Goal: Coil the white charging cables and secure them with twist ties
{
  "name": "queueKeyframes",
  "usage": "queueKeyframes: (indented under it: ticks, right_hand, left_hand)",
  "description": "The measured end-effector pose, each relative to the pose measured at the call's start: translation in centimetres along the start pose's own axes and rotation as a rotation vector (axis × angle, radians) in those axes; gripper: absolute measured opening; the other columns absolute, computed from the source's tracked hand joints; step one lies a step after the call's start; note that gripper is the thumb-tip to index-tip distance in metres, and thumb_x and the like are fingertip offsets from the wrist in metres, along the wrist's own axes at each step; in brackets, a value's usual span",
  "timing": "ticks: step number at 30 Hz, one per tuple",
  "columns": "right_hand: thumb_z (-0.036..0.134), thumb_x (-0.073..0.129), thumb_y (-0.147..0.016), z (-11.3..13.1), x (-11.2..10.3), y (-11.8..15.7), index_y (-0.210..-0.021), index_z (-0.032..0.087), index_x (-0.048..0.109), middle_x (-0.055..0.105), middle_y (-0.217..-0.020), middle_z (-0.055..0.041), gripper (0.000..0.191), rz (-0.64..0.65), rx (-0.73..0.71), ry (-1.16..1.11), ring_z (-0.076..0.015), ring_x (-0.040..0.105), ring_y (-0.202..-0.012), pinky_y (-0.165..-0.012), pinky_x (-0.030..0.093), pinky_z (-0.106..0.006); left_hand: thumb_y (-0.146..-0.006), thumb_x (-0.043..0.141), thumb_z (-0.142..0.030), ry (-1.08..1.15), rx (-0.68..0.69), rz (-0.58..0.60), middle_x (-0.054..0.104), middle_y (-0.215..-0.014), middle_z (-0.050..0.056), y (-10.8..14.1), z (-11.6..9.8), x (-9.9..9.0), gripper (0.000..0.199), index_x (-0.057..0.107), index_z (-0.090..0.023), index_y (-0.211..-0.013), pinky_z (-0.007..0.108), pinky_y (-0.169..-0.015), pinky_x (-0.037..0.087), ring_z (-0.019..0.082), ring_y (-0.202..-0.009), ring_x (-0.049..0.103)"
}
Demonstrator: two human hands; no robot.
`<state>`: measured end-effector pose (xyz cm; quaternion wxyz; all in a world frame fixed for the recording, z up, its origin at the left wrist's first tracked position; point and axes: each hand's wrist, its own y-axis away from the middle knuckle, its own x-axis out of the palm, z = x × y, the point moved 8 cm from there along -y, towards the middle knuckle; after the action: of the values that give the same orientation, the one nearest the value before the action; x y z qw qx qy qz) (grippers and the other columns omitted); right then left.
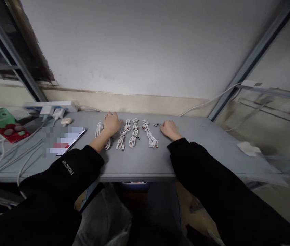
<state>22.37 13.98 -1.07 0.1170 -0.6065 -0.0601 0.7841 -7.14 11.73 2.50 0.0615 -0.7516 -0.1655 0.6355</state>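
Head cam: L hand (112, 124) is by the leftmost white cable coil (99, 130), fingers loosely bent, can't tell if gripping. R hand (170, 130) is curled w/ black tie (157, 125) just L of its fingertips, pinch unclear tbh. Tie's long axis runs approx L-R; other coils (134, 138) sit btwn hands on desk (140, 165).

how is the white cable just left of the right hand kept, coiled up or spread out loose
Coiled up: the white cable lies in a compact looped bundle on the desk.
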Motion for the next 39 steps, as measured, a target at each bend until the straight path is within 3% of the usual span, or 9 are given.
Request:
queueKeyframes:
  ticks: [2,6,15,20,27,33,36,39]
  right_hand:
    - [0.027,0.051,-0.086,0.0,0.0,-0.1,-0.091,0.013,0.07,0.064,-0.104,-0.0197,0.023,-0.034,-0.009,-0.029,-0.0319,0.06,-0.1,-0.076,0.049,-0.041]
    - [0.029,0.051,-0.087,0.0,-0.2,-0.2,-0.091,0.013,0.069,0.064,-0.1,-0.0196,0.024,-0.074,-0.024,-0.053,-0.032,0.061,-0.098,-0.076,0.049,-0.043]
    - [0.032,0.045,-0.09,0.4,-0.5,0.3,-0.105,0.009,0.066,0.061,-0.112,-0.0231,0.034,-0.023,-0.01,-0.011,-0.0343,0.058,-0.108,-0.084,0.046,-0.043]
    - [0.032,0.045,-0.09,0.5,-0.5,0.4,-0.102,0.011,0.067,0.062,-0.11,-0.0214,0.032,-0.017,-0.013,-0.009,-0.0334,0.059,-0.107,-0.083,0.047,-0.042]
    - [0.031,0.048,-0.088,0.5,-0.6,0.3,-0.095,0.013,0.067,0.063,-0.103,-0.0185,0.027,-0.066,-0.026,-0.024,-0.0302,0.059,-0.1,-0.08,0.047,-0.041]
    - [0.028,0.048,-0.088,0.9,-1.3,0.2,-0.089,0.015,0.064,0.062,-0.099,-0.0168,0.021,-0.154,-0.065,-0.113,-0.0297,0.059,-0.096,-0.081,0.045,-0.042]
    - [0.028,0.046,-0.089,2.1,-2.4,0.4,-0.094,0.015,0.062,0.061,-0.099,-0.0153,0.021,-0.258,-0.174,-0.207,-0.0281,0.058,-0.095,-0.083,0.044,-0.042]
    - [0.032,0.047,-0.091,4.0,-3.6,1.6,-0.107,0.015,0.059,0.061,-0.105,-0.0149,0.026,-0.349,-0.379,-0.333,-0.027,0.057,-0.098,-0.085,0.045,-0.042]
  left_hand:
    - [-0.087,0.047,-0.035,0.045,0.12,-0.007,0.059,-0.124,0.02,0.1,-1.2,-0.4,0.045,0.057,-0.013,-0.125,0.04,-0.097,0.04,0.032,-0.116,0.056]
    - [-0.087,0.047,-0.042,0.133,0.314,0.134,0.07,-0.101,0.012,0.7,-3.3,0.6,0.039,0.067,-0.02,-0.113,0.039,-0.094,0.04,0.03,-0.104,0.06]
    - [-0.086,0.048,-0.042,0.065,0.356,0.225,0.071,-0.104,0.015,1.2,-3.6,2.3,0.04,0.068,-0.023,-0.114,0.042,-0.091,0.042,0.033,-0.105,0.061]
    - [-0.086,0.049,-0.044,0.075,0.352,0.236,0.071,-0.101,0.015,1.1,-3.5,2.7,0.038,0.068,-0.022,-0.109,0.04,-0.088,0.042,0.033,-0.103,0.062]
    - [-0.083,0.055,-0.044,0.196,0.305,0.159,0.068,-0.087,0.012,0.8,-3.0,2.2,0.036,0.061,-0.019,-0.108,0.036,-0.08,0.042,0.029,-0.091,0.063]
    - [-0.079,0.059,-0.026,0.436,0.294,0.02,0.055,-0.075,0.002,0.4,-3.1,0.8,0.029,0.053,-0.017,-0.107,0.031,-0.071,0.041,0.019,-0.073,0.055]
    - [-0.077,0.058,-0.019,0.579,0.368,-0.071,0.052,-0.077,0.0,1.1,-4.1,-0.4,0.027,0.05,-0.019,-0.102,0.03,-0.068,0.04,0.016,-0.069,0.051]
    - [-0.075,0.056,-0.014,0.68,0.502,-0.113,0.054,-0.082,0.0,2.6,-5.6,-1.5,0.025,0.047,-0.02,-0.097,0.029,-0.068,0.039,0.014,-0.07,0.051]
